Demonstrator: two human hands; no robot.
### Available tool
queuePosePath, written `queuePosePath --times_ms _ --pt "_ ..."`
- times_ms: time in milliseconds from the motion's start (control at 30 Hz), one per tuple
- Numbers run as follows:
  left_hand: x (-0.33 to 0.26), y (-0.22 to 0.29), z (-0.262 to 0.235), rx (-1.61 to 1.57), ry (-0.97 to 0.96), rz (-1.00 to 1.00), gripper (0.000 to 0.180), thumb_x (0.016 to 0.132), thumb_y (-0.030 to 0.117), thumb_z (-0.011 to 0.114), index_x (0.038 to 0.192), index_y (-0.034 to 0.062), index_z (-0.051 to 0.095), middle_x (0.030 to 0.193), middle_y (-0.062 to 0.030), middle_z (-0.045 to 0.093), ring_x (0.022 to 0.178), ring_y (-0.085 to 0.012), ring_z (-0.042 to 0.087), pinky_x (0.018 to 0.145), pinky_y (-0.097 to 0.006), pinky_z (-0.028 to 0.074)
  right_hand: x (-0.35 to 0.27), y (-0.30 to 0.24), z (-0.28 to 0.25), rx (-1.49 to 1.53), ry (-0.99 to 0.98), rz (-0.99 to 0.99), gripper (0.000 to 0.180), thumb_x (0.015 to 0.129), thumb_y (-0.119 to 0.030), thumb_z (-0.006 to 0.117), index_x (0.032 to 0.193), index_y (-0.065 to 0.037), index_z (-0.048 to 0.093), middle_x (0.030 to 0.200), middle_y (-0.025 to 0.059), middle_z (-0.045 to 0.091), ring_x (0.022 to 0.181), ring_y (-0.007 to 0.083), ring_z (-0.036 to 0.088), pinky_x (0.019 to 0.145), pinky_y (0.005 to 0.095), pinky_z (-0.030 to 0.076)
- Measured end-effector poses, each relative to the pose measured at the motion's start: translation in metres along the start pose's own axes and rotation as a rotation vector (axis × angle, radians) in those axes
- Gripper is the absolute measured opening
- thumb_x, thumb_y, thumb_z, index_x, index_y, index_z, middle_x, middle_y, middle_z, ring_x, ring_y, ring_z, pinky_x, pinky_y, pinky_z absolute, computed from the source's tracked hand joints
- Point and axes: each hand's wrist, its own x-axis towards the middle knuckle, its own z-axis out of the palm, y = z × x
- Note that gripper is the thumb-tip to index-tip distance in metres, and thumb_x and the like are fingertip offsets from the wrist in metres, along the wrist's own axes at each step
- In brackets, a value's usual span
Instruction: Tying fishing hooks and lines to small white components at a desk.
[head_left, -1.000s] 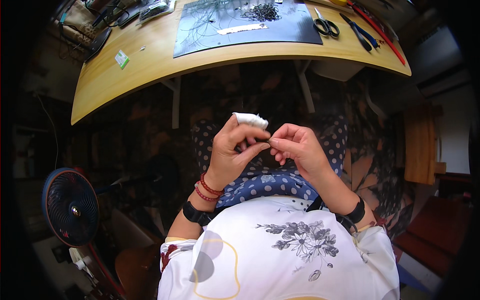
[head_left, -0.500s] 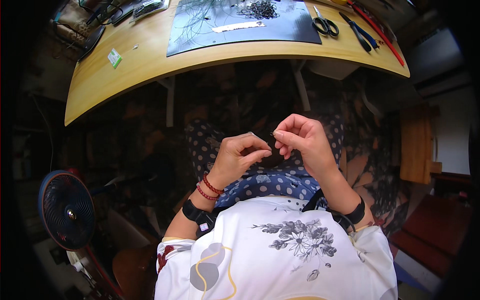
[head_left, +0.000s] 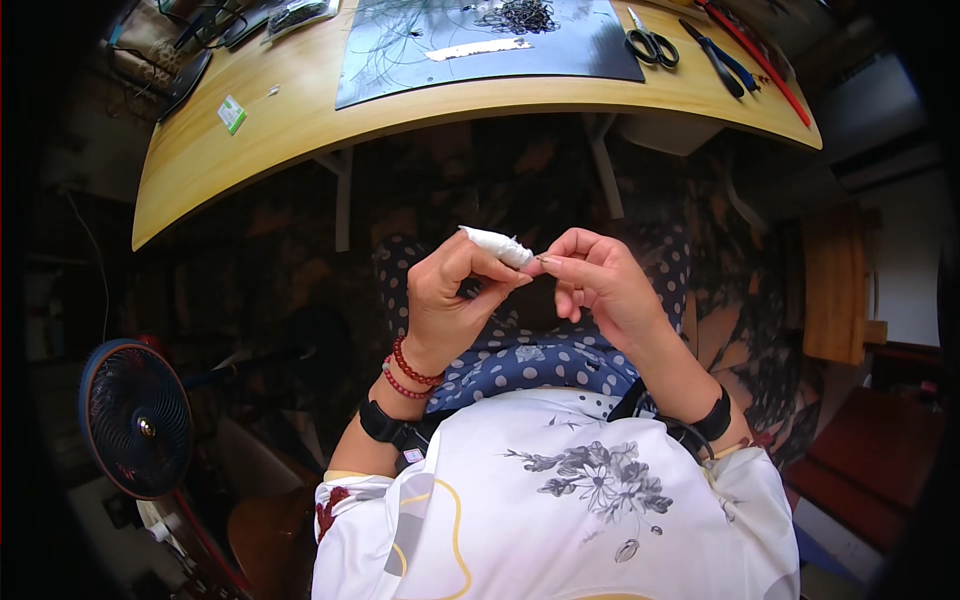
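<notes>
My left hand (head_left: 450, 300) is raised over my lap with its fingers curled. Its forefinger is wrapped in white tape or bandage (head_left: 497, 245) that sticks out to the right. My right hand (head_left: 590, 280) sits just beside it, thumb and forefinger pinched together against the tip of the white wrap. Something very small and thin may be held in that pinch; it is too small to make out. Red bead bracelets and a black band are on my left wrist, and a black band is on my right wrist.
A curved wooden table (head_left: 300, 120) lies ahead, carrying a dark mat (head_left: 480, 50) with thin wires, scissors (head_left: 652, 45), blue-handled pliers (head_left: 722, 68) and a red tool (head_left: 760, 65). A dark blue fan (head_left: 135, 418) stands at lower left; a wooden cabinet (head_left: 835, 285) is on the right.
The white-wrapped left forefinger, hidden half a second ago, is raised again. My right hand has come back to pinch at its tip. The view has shifted slightly.
</notes>
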Motion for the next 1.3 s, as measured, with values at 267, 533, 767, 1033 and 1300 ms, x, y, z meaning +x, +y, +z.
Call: queuePosePath --times_ms 267,533,767,1033,1300 --pt "-0.002 -0.005 -0.003 0.15 0.003 0.03 0.019 0.074 -0.005 0.084 0.085 0.0046 0.073 0.102 -0.0126 0.074 0.084 -0.021 0.074 0.07 -0.029 0.059 0.001 0.001 0.001 -0.195 -0.035 -0.043 0.01 0.093 -0.012 0.073 0.093 -0.005 0.066 0.082 0.0048 0.07 0.072 0.0087 0.067 0.063 0.0219 0.054" --pt "-0.004 -0.005 0.0 0.122 -0.034 -0.012 0.017 0.077 -0.004 0.081 0.087 0.0056 0.072 0.088 -0.009 0.076 0.078 -0.0215 0.075 0.067 -0.028 0.059 0.002 0.003 -0.001 -0.237 -0.012 -0.05 0.011 0.09 -0.011 0.074 0.092 -0.004 0.066 0.081 0.0039 0.069 0.071 0.0084 0.066 0.063 0.0209 0.053" --pt "-0.005 -0.006 0.002 0.177 -0.062 0.028 0.016 0.079 -0.006 0.079 0.087 0.005 0.07 0.087 -0.0085 0.075 0.08 -0.0199 0.075 0.07 -0.026 0.059 0.004 0.009 -0.003 -0.238 -0.025 -0.053 0.009 0.093 -0.01 0.072 0.095 -0.003 0.067 0.081 0.0045 0.07 0.072 0.0077 0.066 0.064 0.0206 0.053" --pt "-0.008 -0.006 0.004 0.001 0.117 -0.218 0.019 0.083 -0.001 0.08 0.094 0.0037 0.065 0.09 -0.0058 0.075 0.082 -0.0126 0.073 0.075 -0.025 0.058 0.006 0.02 0.004 -0.253 0.049 -0.208 0.014 0.092 -0.005 0.073 0.104 -0.001 0.067 0.093 0.0047 0.07 0.082 0.008 0.066 0.07 0.02 0.054" --pt "-0.01 -0.002 0.005 0.106 0.096 -0.137 0.019 0.08 -0.003 0.081 0.086 0.0048 0.065 0.086 -0.007 0.073 0.079 -0.0152 0.072 0.071 -0.025 0.057 0.004 0.014 0.006 -0.27 0.033 -0.159 0.015 0.09 -0.009 0.078 0.099 -0.002 0.068 0.086 0.0009 0.068 0.074 0.0054 0.061 0.065 0.0197 0.051"
